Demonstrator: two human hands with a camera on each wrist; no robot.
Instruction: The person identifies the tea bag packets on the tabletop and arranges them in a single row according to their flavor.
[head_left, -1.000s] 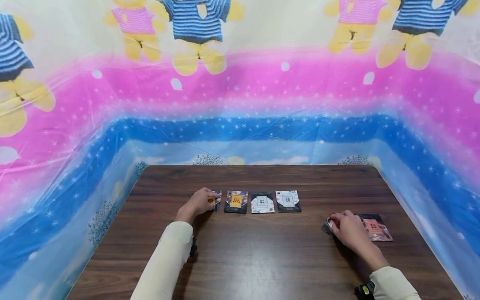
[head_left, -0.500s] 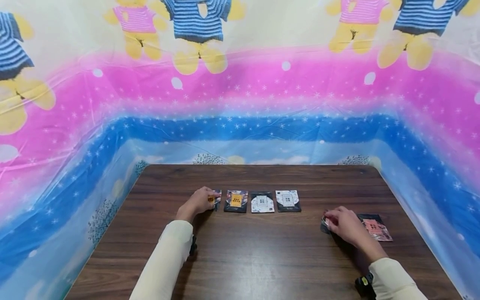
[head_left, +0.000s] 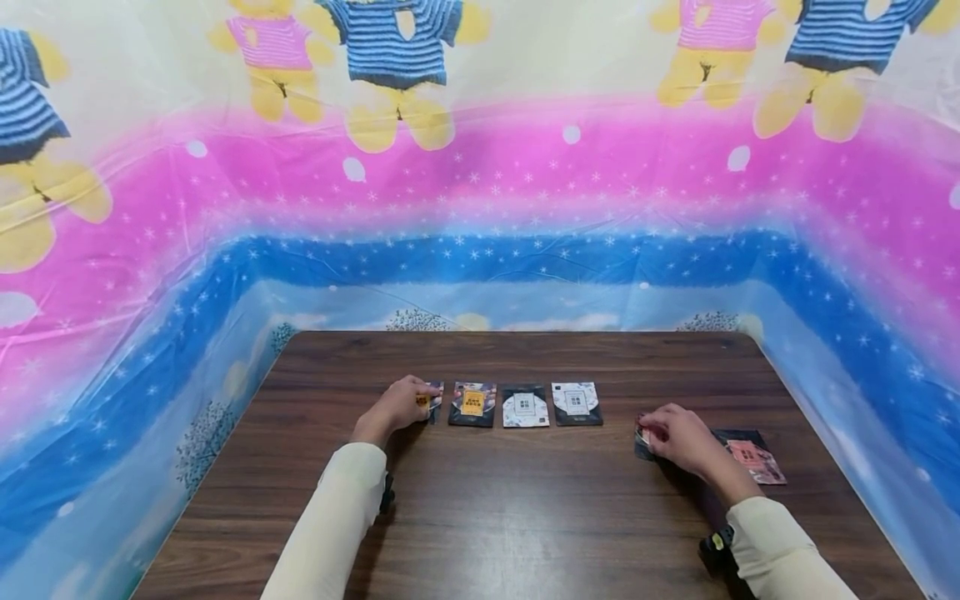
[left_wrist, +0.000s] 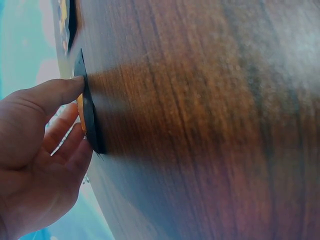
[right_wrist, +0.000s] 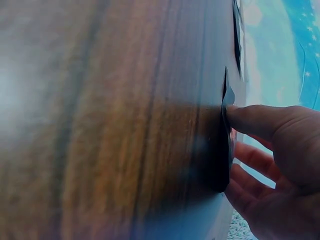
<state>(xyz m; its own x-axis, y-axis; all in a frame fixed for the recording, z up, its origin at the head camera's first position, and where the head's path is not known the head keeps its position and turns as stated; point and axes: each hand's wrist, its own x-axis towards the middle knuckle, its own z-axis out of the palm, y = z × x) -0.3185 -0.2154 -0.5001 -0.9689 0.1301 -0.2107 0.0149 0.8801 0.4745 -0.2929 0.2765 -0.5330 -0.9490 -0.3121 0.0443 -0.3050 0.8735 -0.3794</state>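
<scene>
My left hand (head_left: 397,406) is over a flat sachet with an orange label (head_left: 434,402) at the left end of a row. In the left wrist view its thumb and fingers hold the dark edges of this sachet (left_wrist: 89,112). At the right, my right hand (head_left: 682,435) grips another flat sachet (head_left: 643,437), dark with some pink, mostly hidden by the fingers. The right wrist view has the thumb on one edge of that sachet (right_wrist: 226,145), slightly off the table, the fingers on its far side. Behind this hand lies a pink-labelled sachet (head_left: 750,457).
Between the hands, in line, lie an orange-labelled sachet (head_left: 472,404), a white-and-black sachet (head_left: 526,406) and another white-and-black sachet (head_left: 577,403). They rest on a dark wooden table (head_left: 510,517). A printed cloth (head_left: 480,258) hangs round its back and sides.
My right hand has moved left and a little away from me, taking its sachet along toward the row. The left hand and the other sachets stay where they were.
</scene>
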